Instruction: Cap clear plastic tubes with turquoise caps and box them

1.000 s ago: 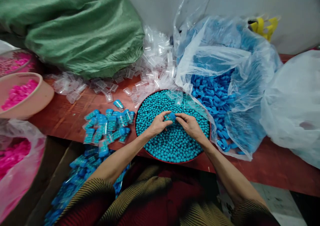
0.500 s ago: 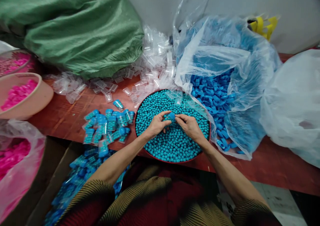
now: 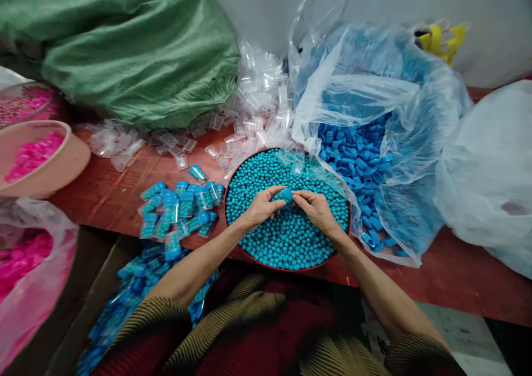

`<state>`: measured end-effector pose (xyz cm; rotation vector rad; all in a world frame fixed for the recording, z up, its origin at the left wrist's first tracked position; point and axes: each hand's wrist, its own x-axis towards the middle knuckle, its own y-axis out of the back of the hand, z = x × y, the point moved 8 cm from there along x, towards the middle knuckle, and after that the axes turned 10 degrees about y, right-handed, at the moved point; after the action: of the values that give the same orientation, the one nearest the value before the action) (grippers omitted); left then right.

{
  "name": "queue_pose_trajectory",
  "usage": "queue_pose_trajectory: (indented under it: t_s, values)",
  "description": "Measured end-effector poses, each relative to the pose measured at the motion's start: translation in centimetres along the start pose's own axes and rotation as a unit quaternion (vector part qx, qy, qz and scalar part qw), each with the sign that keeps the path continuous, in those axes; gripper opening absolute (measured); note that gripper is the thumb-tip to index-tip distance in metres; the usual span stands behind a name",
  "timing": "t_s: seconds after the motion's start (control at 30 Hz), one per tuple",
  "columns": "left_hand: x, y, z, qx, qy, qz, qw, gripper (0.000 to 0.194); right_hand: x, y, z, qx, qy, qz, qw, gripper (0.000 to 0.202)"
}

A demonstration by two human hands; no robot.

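Note:
Above a round red-rimmed tub (image 3: 226, 209) of teal beads (image 3: 291, 243), my left hand (image 3: 262, 205) grips a small clear container (image 3: 283, 195) with teal beads inside. A blue cap (image 3: 287, 194) covers its right end. My right hand (image 3: 312, 205) has thumb and forefinger pinched at that cap. Left of the tub lies a cluster of similar blue-capped containers (image 3: 185, 205). Clear empty containers (image 3: 257, 123) are heaped behind the tub, and a few lie on the beads at its back edge.
Loose blue caps (image 3: 353, 159) spill from a clear plastic bag (image 3: 403, 198) on the right. A white bag (image 3: 490, 171) stands beyond it. A green sack (image 3: 137, 60) sits back left, above a bowl (image 3: 70, 159) of pink pieces. Below the table edge, a cardboard box (image 3: 89, 279) holds more filled containers.
The held container has turned, so its clear, bead-filled side now shows more. Both hands stay nearly in place over the tub.

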<state>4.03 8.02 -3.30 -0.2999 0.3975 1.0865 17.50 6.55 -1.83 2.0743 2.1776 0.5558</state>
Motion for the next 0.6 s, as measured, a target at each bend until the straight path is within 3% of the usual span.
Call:
queue_pose_trajectory:
  t_s: [0.27,0.5,0.6]
  values:
    - [-0.5,-0.2,-0.3,-0.043,0.005,0.018,0.999,0.057,-0.2,-0.2,-1.4,-0.068,0.042,-0.021,0.997,0.025]
    - [-0.8,-0.3,-0.2,-0.031,-0.018,0.077,0.996,0.032,-0.3,-0.7,-1.6,-0.072,0.073,-0.007,0.995,0.026]
    - [-0.9,-0.3,0.2,-0.007,-0.016,0.048,0.999,0.034,0.0,-0.2,-1.9,-0.044,0.073,-0.055,0.995,0.025]
